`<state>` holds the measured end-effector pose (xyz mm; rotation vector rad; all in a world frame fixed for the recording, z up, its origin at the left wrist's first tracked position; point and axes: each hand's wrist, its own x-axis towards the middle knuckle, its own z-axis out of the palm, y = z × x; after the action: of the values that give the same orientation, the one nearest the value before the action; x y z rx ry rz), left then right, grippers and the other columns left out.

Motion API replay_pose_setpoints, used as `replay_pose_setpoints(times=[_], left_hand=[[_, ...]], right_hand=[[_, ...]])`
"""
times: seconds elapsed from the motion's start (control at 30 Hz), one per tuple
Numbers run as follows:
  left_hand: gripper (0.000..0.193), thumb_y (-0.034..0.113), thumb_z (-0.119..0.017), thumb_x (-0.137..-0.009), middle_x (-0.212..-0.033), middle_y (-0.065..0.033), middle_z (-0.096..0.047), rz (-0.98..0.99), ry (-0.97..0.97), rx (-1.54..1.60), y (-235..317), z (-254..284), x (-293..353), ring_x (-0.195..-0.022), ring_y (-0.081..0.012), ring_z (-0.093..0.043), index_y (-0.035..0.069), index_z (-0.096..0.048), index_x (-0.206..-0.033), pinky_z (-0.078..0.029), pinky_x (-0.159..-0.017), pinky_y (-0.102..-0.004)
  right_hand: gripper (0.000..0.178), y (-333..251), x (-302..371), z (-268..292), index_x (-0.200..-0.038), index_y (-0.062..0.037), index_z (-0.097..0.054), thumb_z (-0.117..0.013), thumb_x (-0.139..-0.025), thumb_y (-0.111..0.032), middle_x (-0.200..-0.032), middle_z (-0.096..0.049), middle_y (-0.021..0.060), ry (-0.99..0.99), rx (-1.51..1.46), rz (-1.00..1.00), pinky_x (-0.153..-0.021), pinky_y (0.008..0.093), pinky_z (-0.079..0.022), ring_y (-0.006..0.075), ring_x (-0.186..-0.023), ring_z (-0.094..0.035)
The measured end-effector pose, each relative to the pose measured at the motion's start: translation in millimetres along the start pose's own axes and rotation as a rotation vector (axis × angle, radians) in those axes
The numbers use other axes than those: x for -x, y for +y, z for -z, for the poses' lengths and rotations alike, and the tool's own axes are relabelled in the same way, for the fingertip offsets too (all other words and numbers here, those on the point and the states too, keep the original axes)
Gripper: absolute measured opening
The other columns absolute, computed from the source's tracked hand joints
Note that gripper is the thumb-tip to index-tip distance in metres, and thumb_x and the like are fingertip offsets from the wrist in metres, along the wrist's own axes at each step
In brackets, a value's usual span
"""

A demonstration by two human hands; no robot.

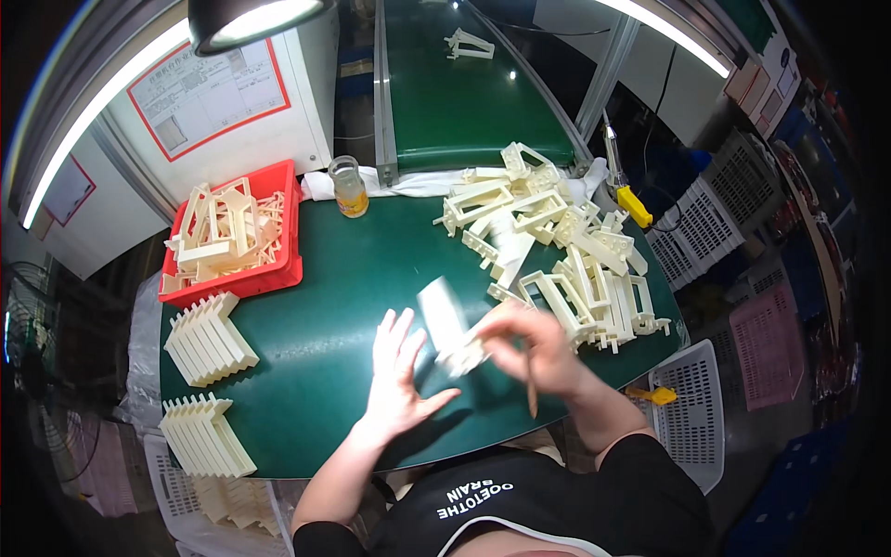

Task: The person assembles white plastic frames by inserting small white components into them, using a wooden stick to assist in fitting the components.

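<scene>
My right hand (548,357) is closed on a cream plastic part (442,314), blurred by motion, held above the green table. A thin brown pointed stick (533,395) also sticks out from that hand. My left hand (397,376) is beside the part on its left, with fingers spread and nothing in them. A heap of cream plastic frames (561,302) lies to the right of the part. On the left, two rows of angled cream pieces (209,342) stand along the table edge.
A red bin (292,265) of cream pieces sits at the back left, near a glass jar (348,190) with yellowish contents. Behind the green table (325,316) runs a conveyor belt (473,111) carrying one frame. A yellow-handled tool (634,206) hangs right; a white basket (691,418) stands below.
</scene>
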<state>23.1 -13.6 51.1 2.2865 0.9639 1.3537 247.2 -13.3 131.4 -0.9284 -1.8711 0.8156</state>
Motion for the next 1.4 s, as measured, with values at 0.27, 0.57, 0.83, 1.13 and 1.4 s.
replay_pose_setpoints(times=[0.27,0.57,0.83,1.13,1.4], left_hand=[[0.053,0.044,-0.032,-0.101,-0.115,-0.0114,-0.053,0.971,0.214,1.254,-64,-10,23,-0.093,-0.0227,-0.062,0.003,-0.039,-0.134,-0.054,-0.081,-0.0369],[0.061,0.049,-0.02,-0.101,-0.12,-0.0126,-0.055,0.94,0.157,1.696,-81,-5,19,-0.096,-0.0237,-0.061,0.01,-0.026,-0.147,-0.051,-0.085,-0.0379],[0.06,0.047,-0.024,-0.101,-0.116,-0.01,-0.055,0.997,0.168,1.682,-79,-9,20,-0.093,-0.0211,-0.06,0.007,-0.028,-0.146,-0.05,-0.084,-0.0361],[0.058,0.045,-0.022,-0.102,-0.116,-0.0112,-0.056,1.009,0.139,1.658,-77,-10,20,-0.091,-0.0205,-0.059,0.008,-0.029,-0.146,-0.051,-0.082,-0.0353],[0.057,0.043,-0.025,-0.102,-0.111,-0.0113,-0.057,1.049,0.133,1.556,-73,-11,23,-0.089,-0.0183,-0.059,0.008,-0.027,-0.147,-0.05,-0.08,-0.0319]], right_hand=[[0.068,79,-12,-53,-0.126,0.0021,-0.05,-0.026,-0.099,-0.055,-0.106,-0.062,0.0131,0.26,-0.344,-0.05,-0.078,0.0276,-0.046,0.0166,-0.089,-0.061],[0.025,106,-9,-59,-0.106,0.0006,-0.06,-0.046,-0.099,-0.019,-0.11,-0.059,0.0139,0.291,-0.445,-0.099,-0.084,0.0285,-0.046,0.0176,-0.094,-0.059],[0.033,105,2,-64,-0.078,-0.0008,-0.066,-0.05,-0.097,-0.023,-0.082,-0.066,0.0125,0.197,-0.346,-0.039,-0.072,0.03,-0.047,0.0201,-0.075,-0.062],[0.02,98,-2,-75,-0.089,-0.0025,-0.068,-0.06,-0.092,-0.021,-0.091,-0.067,0.0124,0.241,-0.228,-0.012,-0.075,0.0309,-0.049,0.0221,-0.083,-0.063],[0.014,89,-3,-82,-0.084,-0.0023,-0.067,-0.057,-0.091,-0.01,-0.09,-0.069,0.0113,-0.006,-0.187,-0.011,-0.075,0.0313,-0.05,0.0208,-0.082,-0.065]])
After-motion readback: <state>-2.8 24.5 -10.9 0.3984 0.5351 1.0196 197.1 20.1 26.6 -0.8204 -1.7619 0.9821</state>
